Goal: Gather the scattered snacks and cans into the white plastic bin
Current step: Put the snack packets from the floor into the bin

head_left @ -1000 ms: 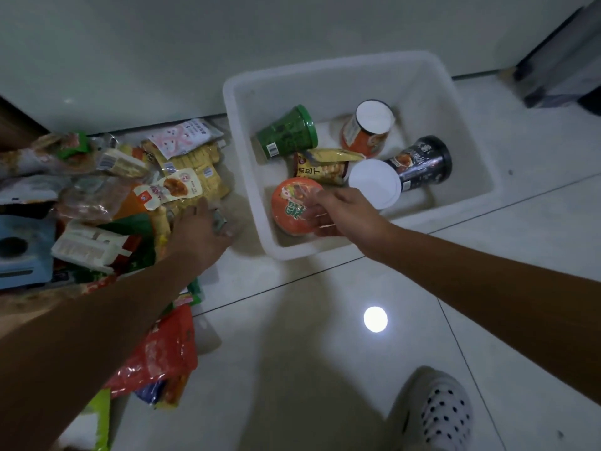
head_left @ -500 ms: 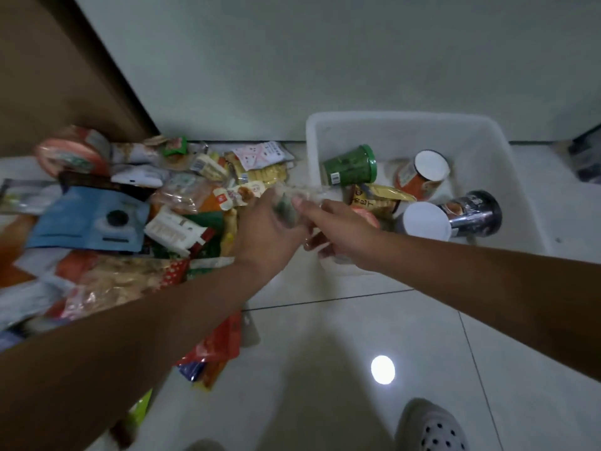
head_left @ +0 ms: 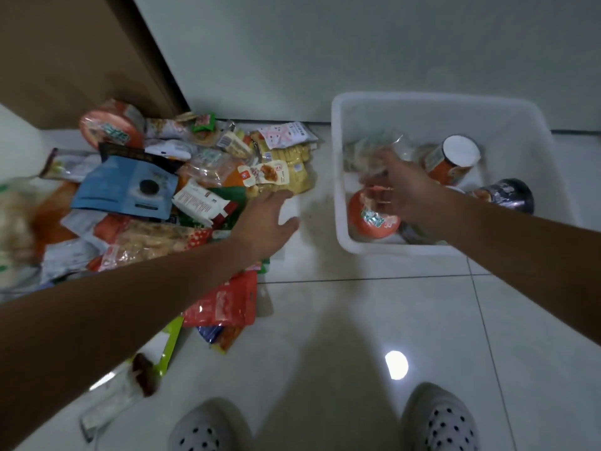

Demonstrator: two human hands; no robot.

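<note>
Now, left hand [head_left: 267, 219] spread empty over snacks [head_left: 136, 190]; right hand [head_left: 403, 190] over white bin [head_left: 435, 100], grip on blurred packet [head_left: 374, 148] unclear. Likely light, slippery; pinch seams.

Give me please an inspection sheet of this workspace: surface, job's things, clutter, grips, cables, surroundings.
Surface: glossy pale tiled floor, one lamp reflection.
Job's things: white plastic bin holds an orange bowl, an orange cup and a dark cup; snack pile lies left of it.
Clutter: red packet and green pouch lie at the pile's near end, towards the feet.
Grips: left hand open at the pile's edge; right hand over the bin by a blurred clear packet, hold unclear.
Cables: nothing seen.
Surroundings: white wall, brown panel, dotted slippers.
</note>
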